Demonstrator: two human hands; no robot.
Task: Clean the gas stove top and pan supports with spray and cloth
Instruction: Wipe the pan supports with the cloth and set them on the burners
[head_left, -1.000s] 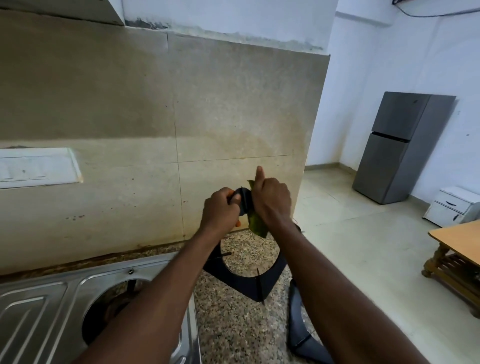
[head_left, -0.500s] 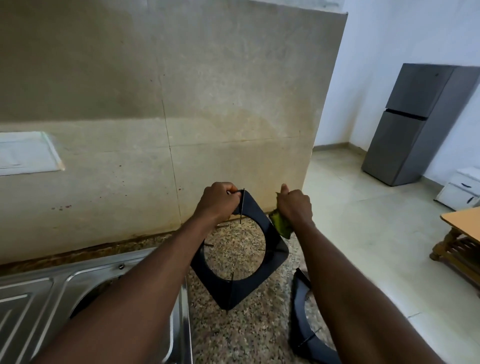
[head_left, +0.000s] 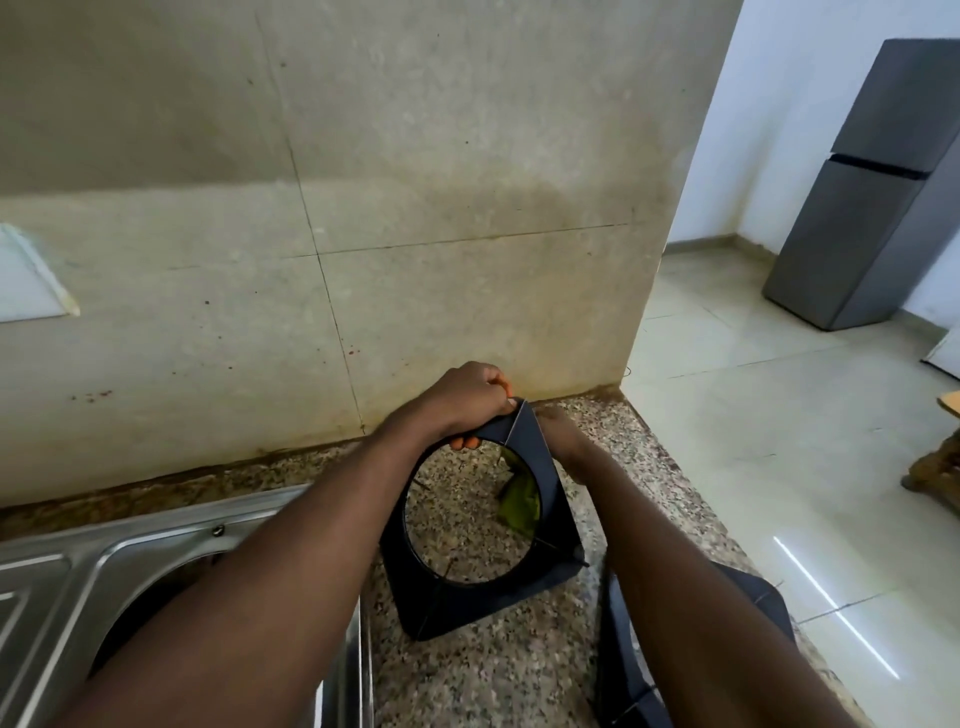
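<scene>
Left hand (head_left: 470, 397): fingers closing tight round the top corner of a square black metal pan support (head_left: 483, 582), which is standing tilted with its lower edge resting on the speckled granite countertop (head_left: 467, 675). Thin prongs are projecting into the support's large round opening.

Right hand (head_left: 558, 434): sitting behind the support's right edge, mostly hidden; its grasp cannot be made out. A crumpled green cloth (head_left: 519, 501) is showing through the opening just below that hand.

A second black pan support (head_left: 623, 670) is lying flat on the counter, partly under the right forearm.

Stainless steel sink (head_left: 156, 561): lying at the left beneath the left forearm, bowl contents not discernible. Beige tiled wall (head_left: 363, 208) is rising behind.
</scene>
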